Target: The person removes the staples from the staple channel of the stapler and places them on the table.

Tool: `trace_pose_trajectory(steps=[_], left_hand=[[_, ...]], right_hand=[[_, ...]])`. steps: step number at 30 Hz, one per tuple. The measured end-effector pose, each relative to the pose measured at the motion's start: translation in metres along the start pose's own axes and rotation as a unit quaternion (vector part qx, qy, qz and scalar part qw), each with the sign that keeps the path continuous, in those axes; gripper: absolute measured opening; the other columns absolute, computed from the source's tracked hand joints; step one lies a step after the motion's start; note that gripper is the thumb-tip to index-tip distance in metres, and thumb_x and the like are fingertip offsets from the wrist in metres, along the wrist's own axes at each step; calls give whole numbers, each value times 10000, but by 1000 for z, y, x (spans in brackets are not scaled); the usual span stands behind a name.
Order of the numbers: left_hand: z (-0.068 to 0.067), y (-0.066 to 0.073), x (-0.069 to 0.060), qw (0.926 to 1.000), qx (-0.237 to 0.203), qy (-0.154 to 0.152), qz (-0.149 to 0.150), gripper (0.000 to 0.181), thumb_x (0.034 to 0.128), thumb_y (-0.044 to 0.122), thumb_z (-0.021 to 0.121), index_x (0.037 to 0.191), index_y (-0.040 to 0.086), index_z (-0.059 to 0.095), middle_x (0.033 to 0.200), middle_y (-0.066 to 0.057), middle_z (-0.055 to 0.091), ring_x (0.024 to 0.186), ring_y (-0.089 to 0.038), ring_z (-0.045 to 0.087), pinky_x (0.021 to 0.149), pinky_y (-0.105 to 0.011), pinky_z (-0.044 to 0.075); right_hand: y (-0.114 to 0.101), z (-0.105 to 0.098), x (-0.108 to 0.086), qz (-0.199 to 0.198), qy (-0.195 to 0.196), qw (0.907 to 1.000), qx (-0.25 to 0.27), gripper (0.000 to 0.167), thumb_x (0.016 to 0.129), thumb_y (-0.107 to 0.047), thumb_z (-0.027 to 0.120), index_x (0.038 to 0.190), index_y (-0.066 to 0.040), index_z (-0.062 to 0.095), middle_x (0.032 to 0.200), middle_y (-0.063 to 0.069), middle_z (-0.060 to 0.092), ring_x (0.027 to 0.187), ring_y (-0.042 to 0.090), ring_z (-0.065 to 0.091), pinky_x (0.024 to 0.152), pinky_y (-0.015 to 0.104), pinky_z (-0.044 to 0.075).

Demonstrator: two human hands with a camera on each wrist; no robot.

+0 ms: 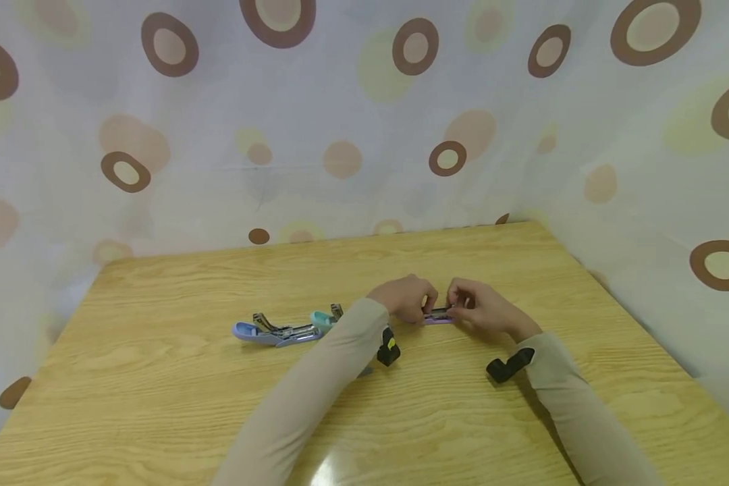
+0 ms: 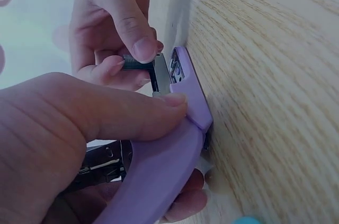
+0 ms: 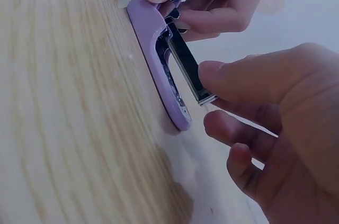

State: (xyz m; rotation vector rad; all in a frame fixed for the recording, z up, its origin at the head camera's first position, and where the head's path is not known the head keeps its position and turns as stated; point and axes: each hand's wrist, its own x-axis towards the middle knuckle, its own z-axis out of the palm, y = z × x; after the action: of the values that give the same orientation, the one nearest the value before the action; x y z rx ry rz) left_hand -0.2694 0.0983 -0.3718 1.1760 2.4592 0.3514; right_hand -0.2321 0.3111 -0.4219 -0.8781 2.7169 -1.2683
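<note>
A purple stapler (image 2: 164, 166) lies opened up, its metal magazine (image 3: 185, 62) lifted off the base. My left hand (image 1: 406, 297) grips its body near the hinge, the thumb pressing on the purple side in the left wrist view. At the magazine's free end, my right hand (image 1: 482, 309) pinches a short dark ridged piece (image 2: 139, 63) that looks like a strip of staples. The right thumb partly covers it in the right wrist view. Left of the hands stand an opened blue stapler (image 1: 267, 335) and an opened teal stapler (image 1: 320, 320), the latter partly behind the left sleeve.
The wooden table (image 1: 176, 398) carries everything. A small grey thing (image 1: 366, 371) shows behind the left sleeve, mostly hidden. Black wrist mounts (image 1: 510, 366) hang from both cuffs. Patterned curtain (image 1: 364, 115) closes off the back and sides.
</note>
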Motion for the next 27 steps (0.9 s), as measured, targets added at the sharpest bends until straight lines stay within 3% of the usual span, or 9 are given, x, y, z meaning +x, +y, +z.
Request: trace_pose_trajectory(steps=[7, 13, 17, 21, 27], left_hand=[[1, -2, -2, 10000, -43, 25, -16, 157, 834, 50, 696, 781, 157, 594, 816, 26, 551, 605, -98, 417, 544, -228, 353], [0, -2, -4, 9999, -107, 30, 7, 157, 830, 42, 692, 785, 153, 591, 813, 20, 565, 602, -97, 428, 544, -227, 357], [0, 0, -4, 9999, -111, -38, -118, 118, 851, 82, 704, 905, 160, 634, 862, 17, 576, 619, -100, 447, 552, -230, 370], [0, 2, -4, 9998, -54, -70, -189, 211, 867, 137, 716, 1054, 204, 646, 909, 32, 586, 657, -103, 472, 573, -237, 391], [-1, 3, -4, 9998, 14, -30, -177, 210, 850, 166, 744, 1019, 182, 622, 932, 10, 605, 722, -120, 502, 601, -247, 399]], right_hand=[[2, 0, 1, 40, 99, 9999, -77, 178, 857, -21, 696, 832, -114, 546, 838, 23, 596, 721, 112, 580, 566, 255, 481], [-7, -1, 1, -83, 358, 9993, 97, 151, 867, 3, 676, 831, -80, 556, 873, 92, 624, 765, 127, 605, 593, 274, 508], [-10, -4, 2, -247, 464, 9980, 340, 130, 873, 49, 647, 848, -28, 545, 896, 151, 609, 802, 127, 622, 643, 276, 527], [-10, -6, 2, -304, 460, 9977, 384, 119, 872, 74, 634, 870, -5, 544, 890, 165, 592, 804, 128, 617, 669, 271, 527], [-9, -9, 1, -172, 525, 9982, 225, 109, 877, 63, 634, 897, -13, 558, 897, 138, 599, 807, 119, 619, 680, 269, 530]])
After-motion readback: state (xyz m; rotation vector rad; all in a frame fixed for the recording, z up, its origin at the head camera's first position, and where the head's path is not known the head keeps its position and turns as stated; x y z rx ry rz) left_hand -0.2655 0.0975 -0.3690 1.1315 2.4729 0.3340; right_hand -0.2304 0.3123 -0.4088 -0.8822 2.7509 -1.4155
